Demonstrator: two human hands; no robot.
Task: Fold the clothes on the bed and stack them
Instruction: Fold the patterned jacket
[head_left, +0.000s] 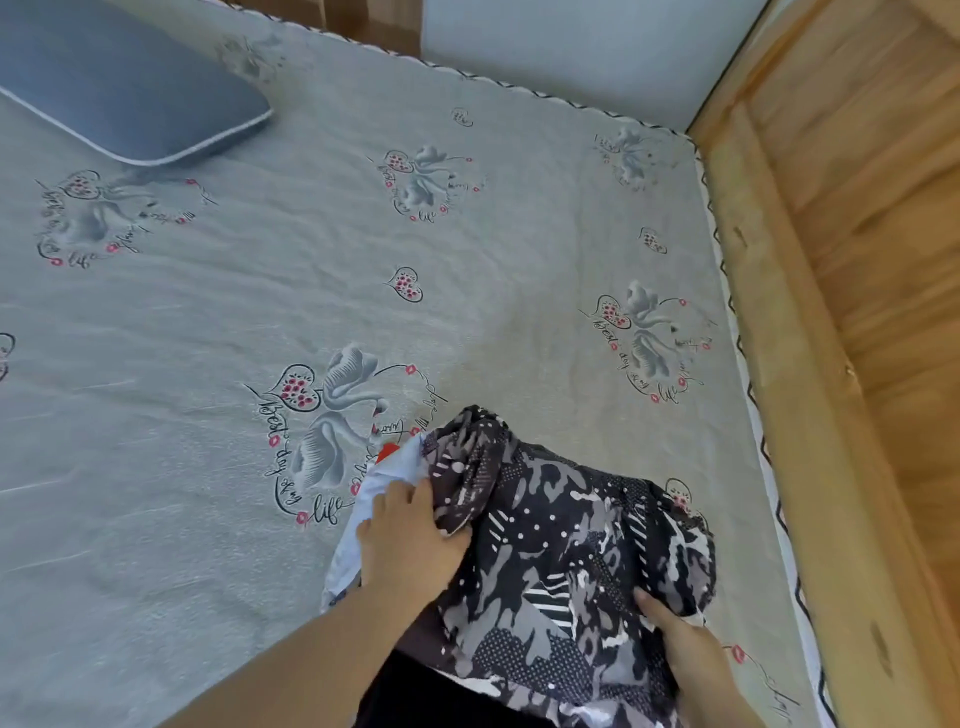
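A dark patterned garment (561, 561) with grey and white patches lies bunched at the near edge of the bed (467, 291). Under its left side a light blue garment (379, 493) sticks out, with a bit of red showing at its top. My left hand (410, 540) lies on the light blue cloth, fingers curled into the left edge of the dark garment. My right hand (675, 634) grips the dark garment's lower right part, thumb on top and fingers hidden under the cloth.
A grey-blue pillow (119, 83) lies at the far left of the bed. The sheet is grey with swan and heart prints. A wooden bed frame (810, 415) and wood panelling run along the right side, with a pale wall behind.
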